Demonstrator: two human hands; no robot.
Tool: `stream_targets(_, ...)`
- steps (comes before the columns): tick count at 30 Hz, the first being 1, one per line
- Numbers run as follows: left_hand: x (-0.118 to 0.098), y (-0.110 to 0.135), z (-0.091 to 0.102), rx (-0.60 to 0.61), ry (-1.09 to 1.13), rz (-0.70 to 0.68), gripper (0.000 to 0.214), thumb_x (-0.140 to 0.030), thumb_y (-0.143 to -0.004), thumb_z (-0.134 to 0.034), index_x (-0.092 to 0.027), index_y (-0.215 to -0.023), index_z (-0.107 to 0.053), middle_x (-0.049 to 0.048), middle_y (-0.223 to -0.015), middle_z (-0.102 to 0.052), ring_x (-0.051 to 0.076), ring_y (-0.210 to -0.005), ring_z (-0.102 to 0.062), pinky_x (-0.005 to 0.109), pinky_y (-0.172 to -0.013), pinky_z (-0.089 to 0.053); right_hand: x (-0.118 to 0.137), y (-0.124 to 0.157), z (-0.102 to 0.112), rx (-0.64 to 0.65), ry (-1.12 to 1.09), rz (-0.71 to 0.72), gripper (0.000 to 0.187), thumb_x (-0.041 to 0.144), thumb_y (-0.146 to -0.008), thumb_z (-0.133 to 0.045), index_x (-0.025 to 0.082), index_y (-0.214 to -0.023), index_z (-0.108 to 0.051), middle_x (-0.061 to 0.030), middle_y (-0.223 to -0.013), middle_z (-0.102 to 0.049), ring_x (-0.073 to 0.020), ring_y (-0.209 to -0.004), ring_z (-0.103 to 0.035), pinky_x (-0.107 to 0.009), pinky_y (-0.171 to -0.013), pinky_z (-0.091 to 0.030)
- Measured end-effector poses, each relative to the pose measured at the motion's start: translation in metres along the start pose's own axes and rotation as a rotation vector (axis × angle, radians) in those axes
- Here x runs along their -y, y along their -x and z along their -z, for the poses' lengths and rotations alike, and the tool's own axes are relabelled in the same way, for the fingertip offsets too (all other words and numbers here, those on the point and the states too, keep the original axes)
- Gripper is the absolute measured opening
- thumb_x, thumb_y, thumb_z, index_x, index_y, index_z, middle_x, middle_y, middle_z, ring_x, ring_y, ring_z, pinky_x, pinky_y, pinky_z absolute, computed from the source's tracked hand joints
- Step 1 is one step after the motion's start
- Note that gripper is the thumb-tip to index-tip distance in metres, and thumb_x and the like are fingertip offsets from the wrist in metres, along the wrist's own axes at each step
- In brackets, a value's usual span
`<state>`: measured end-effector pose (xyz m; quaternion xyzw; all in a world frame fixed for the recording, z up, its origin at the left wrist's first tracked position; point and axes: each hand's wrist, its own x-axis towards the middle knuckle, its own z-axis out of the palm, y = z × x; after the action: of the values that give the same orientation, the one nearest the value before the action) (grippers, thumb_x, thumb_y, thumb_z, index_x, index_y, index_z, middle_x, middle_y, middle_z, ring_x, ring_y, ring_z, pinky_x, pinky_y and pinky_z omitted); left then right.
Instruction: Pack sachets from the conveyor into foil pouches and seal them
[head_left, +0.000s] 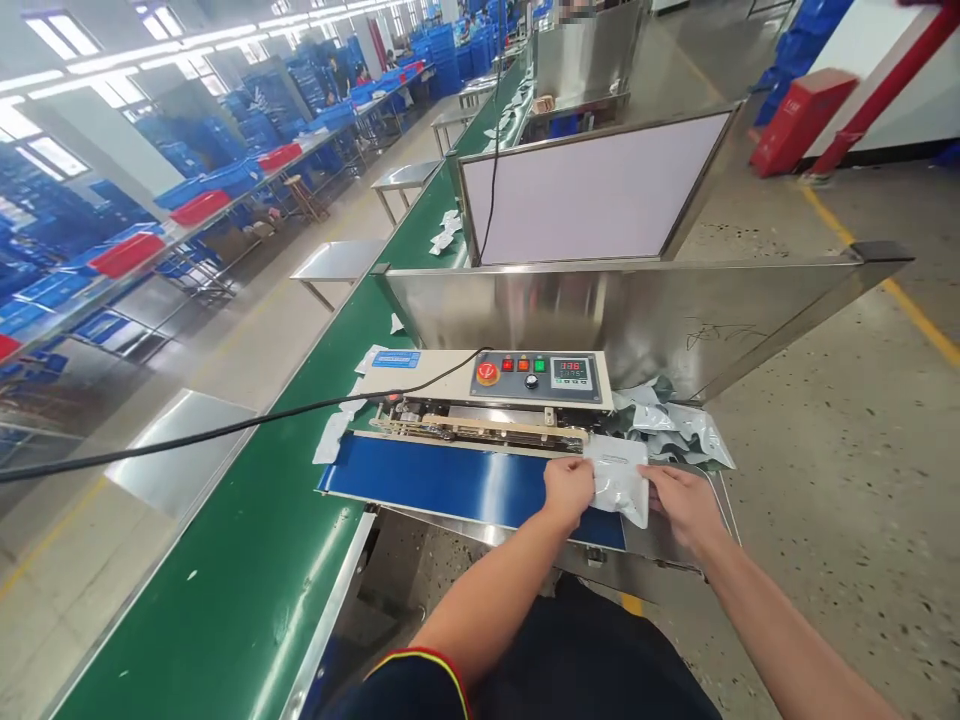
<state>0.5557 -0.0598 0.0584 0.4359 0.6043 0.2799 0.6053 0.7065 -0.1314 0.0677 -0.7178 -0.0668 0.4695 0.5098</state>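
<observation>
Left hand (568,492): pinches pouch (619,478) at left edge
Right hand (684,502): pinches right edge
Blue belt (442,482): open stretch leftward

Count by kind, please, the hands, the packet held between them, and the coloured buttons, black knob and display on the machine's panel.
Hands, left hand and right hand: 2
White packet: 1
Square buttons in red, orange and green: 3
Round red button: 1
Black knob: 1
Display: 1
Total: 9

Both arms (487,590) are stretched out front, left hand (570,490) curled, right hand (681,502) kinda pinched, pretty close together.
</observation>
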Motion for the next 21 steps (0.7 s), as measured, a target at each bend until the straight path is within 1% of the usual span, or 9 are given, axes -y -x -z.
stream_targets(3, 0.005, -0.004, 0.029, -0.017, 0.079, -0.002, 0.043, -0.055, -0.083, -0.081, -0.019, -0.063, -0.073, 0.0, -0.057, -0.058, 0.02, -0.065, -0.059, 0.03, -0.066, -0.052, 0.004, -0.012, -0.021, 0.118, 0.075, 0.017, 0.041, 0.047, -0.058, -0.1, 0.022, -0.073, -0.072, -0.0098, -0.074, -0.077, -0.0305, -0.071, -0.076, -0.04, -0.062, -0.066)
stream_targets(5, 0.006, -0.002, 0.052, -0.044, 0.127, -0.04, 0.042, -0.057, -0.085, -0.081, -0.016, -0.078, -0.081, 0.0071, -0.073, -0.073, 0.024, -0.076, -0.069, 0.034, -0.073, -0.058, 0.013, -0.024, -0.021, 0.148, 0.18, 0.055, 0.038, 0.05, -0.066, -0.098, 0.021, -0.078, -0.076, -0.0115, -0.08, -0.079, -0.0321, -0.077, -0.077, -0.042, -0.069, -0.067)
stream_targets(7, 0.006, 0.005, 0.073, -0.188, 0.141, -0.169, 0.044, -0.057, -0.087, -0.083, -0.014, -0.098, -0.085, 0.0151, -0.102, -0.082, 0.029, -0.098, -0.076, 0.038, -0.088, -0.062, 0.027, -0.045, -0.009, 0.094, 0.309, 0.109, 0.032, 0.049, -0.074, -0.092, 0.021, -0.08, -0.078, -0.0132, -0.084, -0.079, -0.0346, -0.085, -0.077, -0.044, -0.074, -0.065)
stream_targets(9, 0.006, 0.017, 0.09, -0.401, 0.112, -0.352, 0.048, -0.057, -0.09, -0.084, -0.016, -0.115, -0.084, 0.0186, -0.126, -0.079, 0.03, -0.116, -0.075, 0.041, -0.101, -0.062, 0.042, -0.07, 0.007, -0.03, 0.547, 0.234, 0.023, 0.043, -0.078, -0.086, 0.022, -0.078, -0.076, -0.015, -0.088, -0.079, -0.0377, -0.094, -0.077, -0.045, -0.08, -0.062)
stream_targets(11, 0.006, 0.031, 0.098, -0.506, 0.073, -0.484, 0.046, -0.058, -0.097, -0.079, -0.019, -0.121, -0.081, 0.0181, -0.131, -0.076, 0.029, -0.119, -0.074, 0.042, -0.104, -0.062, 0.054, -0.093, 0.018, -0.108, 0.818, 0.41, 0.014, 0.035, -0.078, -0.08, 0.022, -0.079, -0.075, -0.0179, -0.101, -0.079, -0.0397, -0.102, -0.076, -0.045, -0.086, -0.059)
stream_targets(13, 0.006, 0.044, 0.095, -0.435, 0.058, -0.521, 0.042, -0.058, -0.104, -0.072, -0.02, -0.119, -0.079, 0.0157, -0.122, -0.077, 0.026, -0.11, -0.076, 0.04, -0.099, -0.064, 0.06, -0.108, 0.023, -0.098, 0.987, 0.553, 0.011, 0.031, -0.081, -0.073, 0.021, -0.084, -0.077, -0.0197, -0.114, -0.08, -0.0386, -0.105, -0.075, -0.044, -0.089, -0.057)
stream_targets(16, 0.005, 0.057, 0.071, -0.21, 0.06, -0.525, 0.037, -0.054, -0.11, -0.066, -0.02, -0.117, -0.079, 0.0129, -0.11, -0.079, 0.023, -0.097, -0.078, 0.037, -0.091, -0.066, 0.065, -0.105, 0.031, -0.046, 0.972, 0.624, 0.024, 0.033, -0.093, -0.058, 0.021, -0.096, -0.079, -0.0183, -0.117, -0.081, -0.0342, -0.107, -0.074, -0.041, -0.091, -0.055)
stream_targets(19, -0.001, 0.062, 0.036, -0.031, 0.046, -0.553, 0.036, -0.051, -0.113, -0.062, -0.019, -0.117, -0.08, 0.0126, -0.106, -0.08, 0.022, -0.09, -0.078, 0.036, -0.084, -0.066, 0.07, -0.073, 0.055, -0.098, 0.934, 0.649, 0.039, 0.046, -0.1, -0.05, 0.021, -0.111, -0.077, -0.0153, -0.1, -0.082, -0.0312, -0.09, -0.074, -0.041, -0.084, -0.054)
stream_targets(21, -0.008, 0.062, 0.013, 0.035, 0.008, -0.607, 0.036, -0.049, -0.113, -0.061, -0.02, -0.124, -0.08, 0.014, -0.112, -0.082, 0.024, -0.097, -0.079, 0.038, -0.089, -0.067, 0.072, -0.04, 0.075, -0.12, 0.85, 0.658, 0.044, 0.057, -0.1, -0.053, 0.022, -0.116, -0.075, -0.0118, -0.09, -0.081, -0.0293, -0.078, -0.073, -0.039, -0.078, -0.054)
